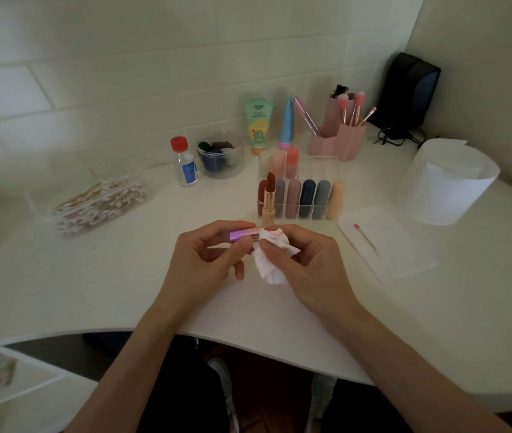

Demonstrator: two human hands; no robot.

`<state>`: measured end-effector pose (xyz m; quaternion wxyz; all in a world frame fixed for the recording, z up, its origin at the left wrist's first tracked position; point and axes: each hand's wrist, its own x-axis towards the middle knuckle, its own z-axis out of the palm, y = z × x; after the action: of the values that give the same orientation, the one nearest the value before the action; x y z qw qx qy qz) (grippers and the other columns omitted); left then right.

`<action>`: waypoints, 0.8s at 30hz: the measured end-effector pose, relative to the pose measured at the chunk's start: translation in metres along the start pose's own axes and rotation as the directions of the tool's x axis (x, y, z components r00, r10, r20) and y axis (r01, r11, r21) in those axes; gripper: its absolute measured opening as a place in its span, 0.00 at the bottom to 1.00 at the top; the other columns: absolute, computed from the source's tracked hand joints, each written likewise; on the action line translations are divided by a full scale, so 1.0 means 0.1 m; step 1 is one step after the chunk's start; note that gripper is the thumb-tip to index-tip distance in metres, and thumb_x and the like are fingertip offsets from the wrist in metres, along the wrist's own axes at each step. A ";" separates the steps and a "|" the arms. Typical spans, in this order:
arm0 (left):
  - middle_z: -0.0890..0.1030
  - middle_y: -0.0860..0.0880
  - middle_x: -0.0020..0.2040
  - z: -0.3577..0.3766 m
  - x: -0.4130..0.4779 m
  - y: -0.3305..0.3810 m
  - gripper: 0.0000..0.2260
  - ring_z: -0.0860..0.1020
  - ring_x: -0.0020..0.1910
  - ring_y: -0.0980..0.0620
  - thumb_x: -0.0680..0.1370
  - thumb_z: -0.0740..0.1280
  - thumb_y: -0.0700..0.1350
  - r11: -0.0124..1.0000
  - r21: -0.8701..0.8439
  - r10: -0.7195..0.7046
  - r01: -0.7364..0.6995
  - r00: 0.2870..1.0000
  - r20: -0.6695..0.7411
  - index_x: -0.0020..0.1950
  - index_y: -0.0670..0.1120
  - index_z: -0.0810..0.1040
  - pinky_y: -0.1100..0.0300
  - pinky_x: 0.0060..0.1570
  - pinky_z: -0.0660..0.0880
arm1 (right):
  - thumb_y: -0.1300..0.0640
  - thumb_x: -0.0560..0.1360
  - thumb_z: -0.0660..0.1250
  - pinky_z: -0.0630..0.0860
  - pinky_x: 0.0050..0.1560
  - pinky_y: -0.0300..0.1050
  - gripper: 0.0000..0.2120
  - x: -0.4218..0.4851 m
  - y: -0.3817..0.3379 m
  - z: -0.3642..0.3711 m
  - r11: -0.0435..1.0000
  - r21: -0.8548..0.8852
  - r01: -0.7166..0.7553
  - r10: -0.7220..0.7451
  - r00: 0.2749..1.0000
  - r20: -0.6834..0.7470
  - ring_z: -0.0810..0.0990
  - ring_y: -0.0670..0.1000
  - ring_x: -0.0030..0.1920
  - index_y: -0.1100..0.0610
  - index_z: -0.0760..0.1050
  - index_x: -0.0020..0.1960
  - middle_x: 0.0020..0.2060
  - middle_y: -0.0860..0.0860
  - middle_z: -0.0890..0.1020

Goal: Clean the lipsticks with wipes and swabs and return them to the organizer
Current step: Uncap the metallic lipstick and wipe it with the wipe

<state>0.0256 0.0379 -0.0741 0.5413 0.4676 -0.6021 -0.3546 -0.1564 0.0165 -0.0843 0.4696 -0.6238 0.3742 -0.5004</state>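
My left hand [207, 257] pinches a shiny pink-purple lipstick tube [243, 235], held sideways above the table. My right hand [307, 264] grips a crumpled white wipe [271, 254] with red stains, pressed against the tube's right end. Just behind them an uncapped dark red lipstick [269, 195] with a gold base stands upright on the table. Behind it is the clear organizer [303, 189] with several capped lipsticks in its slots. A used swab [366, 239] with a red tip lies on a white sheet [385, 242] to the right.
A clear box of cotton swabs [98, 198] sits at the left. At the back stand a small red-capped bottle [185, 162], a jar of sponges [221, 154], two tubes, and pink brush holders [339, 139]. A roll of wipes [448, 182] stands at the right.
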 end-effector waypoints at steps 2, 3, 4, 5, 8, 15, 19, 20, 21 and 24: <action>0.85 0.46 0.40 -0.01 0.01 0.03 0.15 0.76 0.24 0.47 0.81 0.64 0.51 0.993 -0.056 -0.107 0.107 0.994 0.007 0.60 0.45 0.83 0.63 0.27 0.68 | 0.60 0.78 0.73 0.79 0.50 0.36 0.10 0.00 0.01 -0.01 0.998 -0.040 0.043 -0.043 0.999 0.000 0.85 0.44 0.49 0.58 0.84 0.59 0.48 0.47 0.87; 0.83 0.46 0.37 -0.01 0.01 0.03 0.17 0.74 0.24 0.48 0.82 0.61 0.53 0.987 -0.067 -0.144 0.145 0.989 0.007 0.57 0.44 0.84 0.62 0.26 0.67 | 0.62 0.77 0.73 0.79 0.50 0.35 0.10 -0.01 0.01 -0.01 0.994 -0.077 0.073 -0.073 0.997 0.005 0.84 0.43 0.48 0.57 0.84 0.58 0.47 0.47 0.87; 0.82 0.47 0.33 -0.01 0.01 0.03 0.18 0.72 0.23 0.50 0.83 0.60 0.52 0.986 -0.052 -0.155 0.155 0.988 0.002 0.51 0.42 0.85 0.63 0.27 0.66 | 0.63 0.77 0.73 0.78 0.50 0.34 0.10 -0.01 0.01 -0.01 0.988 -0.115 0.104 -0.103 0.995 0.012 0.84 0.42 0.48 0.57 0.83 0.58 0.48 0.46 0.86; 0.80 0.49 0.29 -0.01 0.01 0.01 0.19 0.71 0.22 0.53 0.84 0.60 0.50 0.990 -0.020 -0.140 0.140 0.990 -0.007 0.45 0.41 0.84 0.65 0.27 0.65 | 0.63 0.77 0.73 0.78 0.50 0.34 0.10 -0.02 0.01 0.00 0.981 -0.143 0.130 -0.128 0.992 0.017 0.84 0.43 0.48 0.56 0.83 0.58 0.48 0.46 0.86; 0.79 0.53 0.29 0.00 0.02 -0.01 0.14 0.69 0.25 0.58 0.83 0.63 0.43 0.998 0.022 -0.062 0.062 0.998 -0.009 0.43 0.40 0.84 0.69 0.28 0.65 | 0.62 0.77 0.74 0.79 0.51 0.36 0.10 -0.01 0.04 0.00 0.971 -0.178 0.159 -0.157 0.987 0.027 0.84 0.44 0.48 0.56 0.82 0.58 0.48 0.47 0.86; 0.86 0.51 0.47 -0.02 0.00 -0.05 0.09 0.81 0.36 0.49 0.75 0.73 0.44 0.995 0.088 0.055 -0.047 0.995 -0.085 0.54 0.44 0.85 0.57 0.31 0.76 | 0.61 0.77 0.73 0.77 0.50 0.30 0.11 -0.01 0.04 0.03 0.961 -0.221 0.167 -0.168 0.986 0.015 0.82 0.40 0.49 0.51 0.81 0.57 0.48 0.39 0.83; 0.85 0.48 0.43 0.00 0.01 0.03 0.13 0.78 0.30 0.49 0.79 0.67 0.49 0.997 0.014 -0.074 0.074 0.997 -0.014 0.62 0.47 0.81 0.60 0.28 0.72 | 0.61 0.77 0.73 0.78 0.50 0.32 0.11 0.00 0.03 0.01 0.954 -0.222 0.203 -0.213 0.977 -0.022 0.83 0.41 0.49 0.50 0.81 0.58 0.48 0.38 0.84; 0.84 0.47 0.39 0.00 0.01 0.03 0.13 0.76 0.27 0.48 0.81 0.63 0.51 0.994 0.006 -0.113 0.113 0.994 0.010 0.59 0.47 0.82 0.62 0.27 0.70 | 0.60 0.77 0.73 0.77 0.50 0.32 0.12 0.00 0.03 0.01 0.953 -0.224 0.205 -0.215 0.977 -0.019 0.83 0.41 0.49 0.49 0.80 0.58 0.48 0.37 0.83; 0.82 0.47 0.35 0.00 0.01 0.03 0.15 0.74 0.25 0.48 0.83 0.60 0.52 0.991 0.003 -0.132 0.132 0.991 0.026 0.54 0.47 0.83 0.63 0.27 0.69 | 0.60 0.77 0.73 0.77 0.50 0.31 0.12 -0.01 0.04 0.01 0.951 -0.232 0.204 -0.213 0.977 -0.016 0.82 0.40 0.49 0.48 0.80 0.58 0.48 0.36 0.83; 0.78 0.52 0.28 0.02 0.01 0.00 0.18 0.70 0.22 0.55 0.84 0.59 0.48 0.995 0.064 -0.083 0.081 0.996 0.017 0.38 0.47 0.81 0.68 0.28 0.67 | 0.61 0.77 0.73 0.78 0.50 0.32 0.12 -0.01 0.06 0.01 0.945 -0.254 0.208 -0.215 0.977 -0.001 0.82 0.40 0.49 0.49 0.80 0.58 0.48 0.35 0.82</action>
<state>0.0240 0.0371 -0.0737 0.5054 0.5053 -0.5985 -0.3620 -0.1559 0.0157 -0.0902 0.3246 -0.7076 0.3725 -0.5051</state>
